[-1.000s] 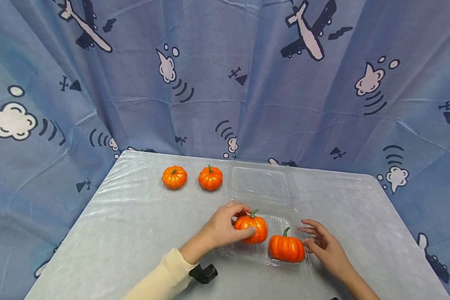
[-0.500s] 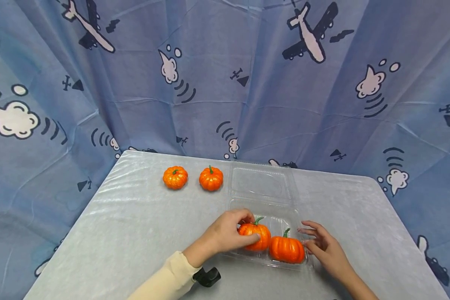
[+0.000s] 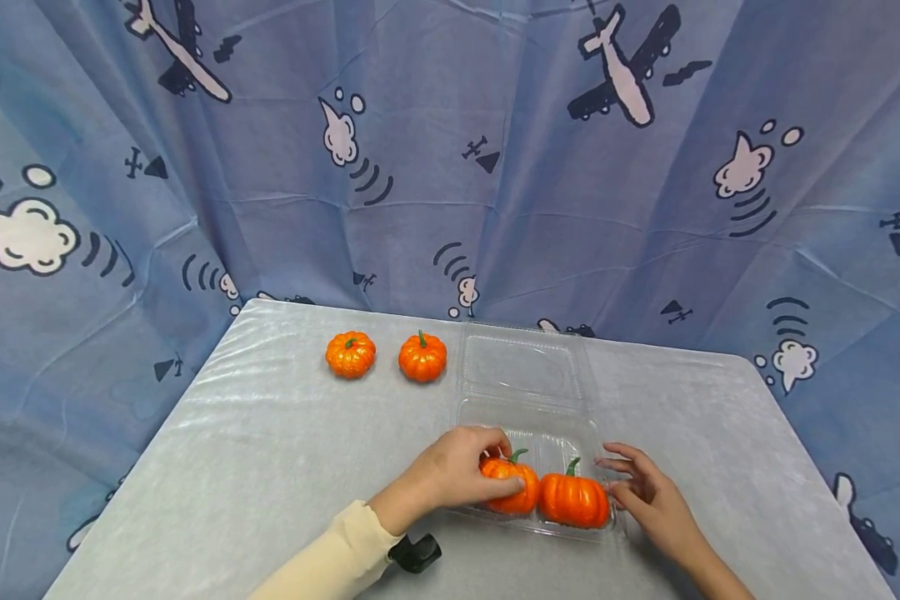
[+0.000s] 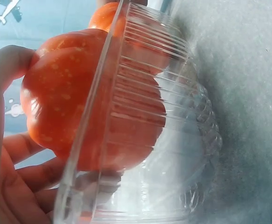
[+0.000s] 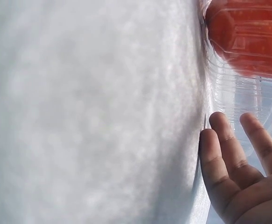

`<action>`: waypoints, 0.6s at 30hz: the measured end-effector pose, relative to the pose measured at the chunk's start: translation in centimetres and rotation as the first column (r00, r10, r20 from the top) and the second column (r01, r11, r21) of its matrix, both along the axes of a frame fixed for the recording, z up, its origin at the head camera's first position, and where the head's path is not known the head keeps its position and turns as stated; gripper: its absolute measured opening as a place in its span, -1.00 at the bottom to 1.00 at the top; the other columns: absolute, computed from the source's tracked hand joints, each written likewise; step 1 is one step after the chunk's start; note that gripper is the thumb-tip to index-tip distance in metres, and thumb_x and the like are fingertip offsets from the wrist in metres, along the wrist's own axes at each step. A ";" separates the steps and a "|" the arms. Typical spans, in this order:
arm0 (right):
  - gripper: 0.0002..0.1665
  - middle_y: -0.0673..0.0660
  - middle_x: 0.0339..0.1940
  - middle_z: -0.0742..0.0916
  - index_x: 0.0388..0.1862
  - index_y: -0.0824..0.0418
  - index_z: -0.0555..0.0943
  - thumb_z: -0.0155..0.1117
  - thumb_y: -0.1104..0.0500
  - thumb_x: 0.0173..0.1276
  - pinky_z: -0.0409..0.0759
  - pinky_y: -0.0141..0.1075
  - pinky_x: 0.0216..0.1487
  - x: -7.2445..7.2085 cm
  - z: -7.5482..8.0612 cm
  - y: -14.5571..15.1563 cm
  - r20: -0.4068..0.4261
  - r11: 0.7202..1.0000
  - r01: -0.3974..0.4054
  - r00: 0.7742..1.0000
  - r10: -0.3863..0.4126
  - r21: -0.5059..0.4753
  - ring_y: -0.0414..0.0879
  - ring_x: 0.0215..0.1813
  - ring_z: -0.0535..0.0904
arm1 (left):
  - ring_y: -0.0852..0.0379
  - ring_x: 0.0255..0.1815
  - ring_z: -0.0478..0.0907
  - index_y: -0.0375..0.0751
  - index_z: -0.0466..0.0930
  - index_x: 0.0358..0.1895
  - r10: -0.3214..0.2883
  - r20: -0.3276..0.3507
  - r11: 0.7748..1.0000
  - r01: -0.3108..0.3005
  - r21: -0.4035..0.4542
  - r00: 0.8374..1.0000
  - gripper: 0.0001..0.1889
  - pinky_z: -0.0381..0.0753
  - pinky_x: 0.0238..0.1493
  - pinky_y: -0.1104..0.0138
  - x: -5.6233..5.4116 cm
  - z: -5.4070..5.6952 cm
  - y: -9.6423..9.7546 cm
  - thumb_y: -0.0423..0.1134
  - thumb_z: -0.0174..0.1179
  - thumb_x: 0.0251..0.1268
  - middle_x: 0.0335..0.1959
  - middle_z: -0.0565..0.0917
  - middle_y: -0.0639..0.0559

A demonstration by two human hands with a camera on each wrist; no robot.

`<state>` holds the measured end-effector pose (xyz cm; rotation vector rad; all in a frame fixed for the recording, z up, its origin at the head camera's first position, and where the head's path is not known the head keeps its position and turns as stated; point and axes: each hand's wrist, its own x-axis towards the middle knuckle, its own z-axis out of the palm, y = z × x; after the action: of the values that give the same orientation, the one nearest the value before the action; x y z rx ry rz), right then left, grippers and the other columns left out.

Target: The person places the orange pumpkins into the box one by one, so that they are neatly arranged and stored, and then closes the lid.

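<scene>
My left hand (image 3: 457, 468) grips a small orange pumpkin (image 3: 512, 483) with a green stem, thumb on its near side and fingers behind. In the left wrist view this pumpkin (image 4: 66, 98) sits partly below the rim of a clear plastic clamshell container (image 4: 192, 121). A second pumpkin (image 3: 573, 501) lies right beside it, in the container's front right part. My right hand (image 3: 648, 496) is at the container's right side, fingers loosely spread and holding nothing. In the right wrist view its fingers (image 5: 227, 144) extend along the clear container wall (image 5: 239, 86).
Two more pumpkins, one speckled (image 3: 350, 355) and one smoother (image 3: 422, 357), stand at the back left of the table (image 3: 270, 467). The container's lid (image 3: 521, 367) lies folded back flat behind its base. A blue curtain (image 3: 420, 167) with printed airplanes hangs behind the table.
My left hand has moved the pumpkin down and slightly toward me into the container's front left, next to the other pumpkin. The right hand has stayed put.
</scene>
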<state>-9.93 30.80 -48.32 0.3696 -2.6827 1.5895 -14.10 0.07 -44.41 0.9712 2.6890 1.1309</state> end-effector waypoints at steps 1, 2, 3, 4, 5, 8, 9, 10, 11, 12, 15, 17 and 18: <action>-0.44 -0.25 0.01 0.65 0.32 0.38 0.30 0.17 0.34 0.37 0.68 -0.30 -0.36 0.0 0.0 0.0 -0.004 1.000 -0.003 1.000 0.003 -0.002 -0.29 -0.25 0.67 | 0.40 -0.42 0.44 0.10 0.58 -0.29 -0.001 0.005 1.000 0.001 -0.004 1.000 -0.74 0.41 -0.41 0.60 0.0 0.0 0.0 0.12 0.30 0.06 -0.42 0.59 0.28; -0.44 -0.26 0.00 0.65 0.32 0.38 0.30 0.17 0.35 0.37 0.68 -0.30 -0.36 0.0 0.0 0.0 -0.008 1.000 -0.005 1.000 0.005 -0.004 -0.29 -0.25 0.67 | 0.41 -0.43 0.44 0.09 0.57 -0.29 -0.001 0.006 1.000 0.001 -0.011 1.000 -0.74 0.40 -0.42 0.60 0.0 0.0 0.0 0.12 0.30 0.06 -0.42 0.59 0.28; -0.44 -0.28 0.00 0.65 0.32 0.39 0.30 0.16 0.35 0.37 0.68 -0.30 -0.37 0.0 0.0 0.0 -0.012 1.000 -0.006 1.000 0.006 -0.005 -0.29 -0.25 0.67 | 0.41 -0.44 0.44 0.09 0.57 -0.29 0.000 0.009 1.000 0.000 -0.018 1.000 -0.73 0.40 -0.43 0.60 0.0 0.0 0.1 0.12 0.30 0.05 -0.43 0.59 0.28; -0.44 -0.29 0.00 0.65 0.31 0.39 0.30 0.16 0.36 0.37 0.68 -0.30 -0.37 0.0 0.0 0.0 -0.016 1.000 -0.007 1.000 0.007 -0.006 -0.29 -0.25 0.67 | 0.41 -0.45 0.43 0.09 0.57 -0.29 0.000 0.009 1.000 0.001 -0.027 1.000 -0.73 0.39 -0.44 0.59 0.0 0.0 0.1 0.13 0.29 0.06 -0.43 0.59 0.28; -0.44 -0.30 0.00 0.65 0.31 0.40 0.30 0.16 0.36 0.36 0.68 -0.30 -0.37 0.0 0.0 0.0 -0.019 1.000 -0.009 1.000 0.009 -0.007 -0.29 -0.25 0.67 | 0.41 -0.46 0.43 0.09 0.57 -0.29 0.000 0.009 0.999 0.000 -0.037 1.000 -0.73 0.39 -0.44 0.59 0.0 0.0 0.2 0.14 0.29 0.06 -0.43 0.59 0.28; -0.45 -0.32 -0.01 0.65 0.31 0.41 0.30 0.16 0.36 0.36 0.68 -0.29 -0.37 0.0 0.0 -0.1 -0.022 1.000 -0.009 1.000 0.009 -0.008 -0.30 -0.26 0.67 | 0.41 -0.46 0.43 0.09 0.57 -0.28 -0.001 0.016 0.998 0.002 -0.067 1.000 -0.71 0.39 -0.45 0.57 0.0 0.0 0.4 0.16 0.27 0.07 -0.44 0.59 0.28; -0.44 -0.33 -0.01 0.65 0.31 0.40 0.30 0.17 0.36 0.36 0.68 -0.29 -0.37 0.0 0.1 -0.1 -0.020 1.000 -0.006 1.000 0.006 -0.007 -0.30 -0.26 0.67 | 0.40 -0.46 0.43 0.09 0.57 -0.28 -0.004 0.016 0.997 0.005 -0.074 1.000 -0.71 0.39 -0.45 0.57 -0.1 0.0 0.4 0.16 0.27 0.08 -0.44 0.59 0.28; -0.44 -0.33 -0.01 0.65 0.31 0.40 0.30 0.17 0.36 0.36 0.68 -0.29 -0.37 0.0 0.1 -0.2 -0.019 1.000 -0.004 1.000 0.004 -0.007 -0.30 -0.26 0.67 | 0.40 -0.46 0.43 0.08 0.57 -0.28 -0.006 0.017 0.997 0.008 -0.082 1.000 -0.71 0.39 -0.45 0.57 -0.1 0.0 0.4 0.17 0.26 0.09 -0.44 0.59 0.27; -0.44 -0.33 -0.01 0.65 0.31 0.40 0.30 0.17 0.36 0.36 0.68 -0.28 -0.37 0.0 0.1 -0.2 -0.016 1.000 -0.003 1.000 0.003 -0.007 -0.29 -0.26 0.67 | 0.40 -0.47 0.43 0.08 0.56 -0.27 -0.007 0.018 0.996 0.009 -0.089 1.000 -0.70 0.38 -0.46 0.56 -0.1 0.0 0.4 0.17 0.25 0.10 -0.44 0.59 0.28; -0.44 -0.33 -0.01 0.65 0.31 0.39 0.30 0.17 0.36 0.36 0.68 -0.28 -0.37 0.1 0.1 -0.2 -0.014 1.000 -0.003 1.000 0.002 -0.008 -0.29 -0.25 0.67 | 0.40 -0.47 0.42 0.08 0.56 -0.27 -0.008 0.020 0.995 0.010 -0.096 1.000 -0.70 0.38 -0.46 0.56 -0.1 -0.1 0.4 0.18 0.25 0.10 -0.44 0.59 0.27; -0.44 -0.33 -0.01 0.65 0.32 0.38 0.30 0.17 0.35 0.36 0.68 -0.29 -0.37 0.0 0.0 -0.2 -0.009 1.000 -0.002 1.000 0.002 -0.009 -0.29 -0.25 0.68 | 0.39 -0.46 0.42 0.08 0.56 -0.27 -0.011 0.015 0.994 0.012 -0.111 1.000 -0.71 0.38 -0.45 0.57 -0.1 -0.1 0.5 0.18 0.23 0.12 -0.42 0.59 0.28; -0.44 -0.32 -0.01 0.65 0.32 0.37 0.30 0.17 0.35 0.36 0.68 -0.29 -0.37 0.0 0.0 -0.1 -0.006 1.000 -0.005 1.000 0.005 -0.012 -0.29 -0.25 0.68 | 0.39 -0.45 0.43 0.08 0.56 -0.28 -0.010 0.014 0.993 0.012 -0.119 1.000 -0.71 0.39 -0.43 0.57 -0.2 -0.1 0.6 0.17 0.23 0.13 -0.41 0.60 0.28; -0.43 -0.32 -0.01 0.65 0.32 0.37 0.30 0.17 0.35 0.36 0.68 -0.29 -0.36 0.0 0.1 -0.1 -0.005 1.000 -0.005 1.000 0.005 -0.012 -0.29 -0.25 0.68 | 0.39 -0.45 0.43 0.08 0.56 -0.28 -0.009 0.016 0.993 0.011 -0.120 1.000 -0.71 0.39 -0.43 0.57 -0.2 -0.1 0.6 0.17 0.23 0.13 -0.41 0.60 0.27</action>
<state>-9.95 30.67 -48.26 0.3794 -2.6696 1.6035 -14.27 0.72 -44.46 0.9526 2.7006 0.9582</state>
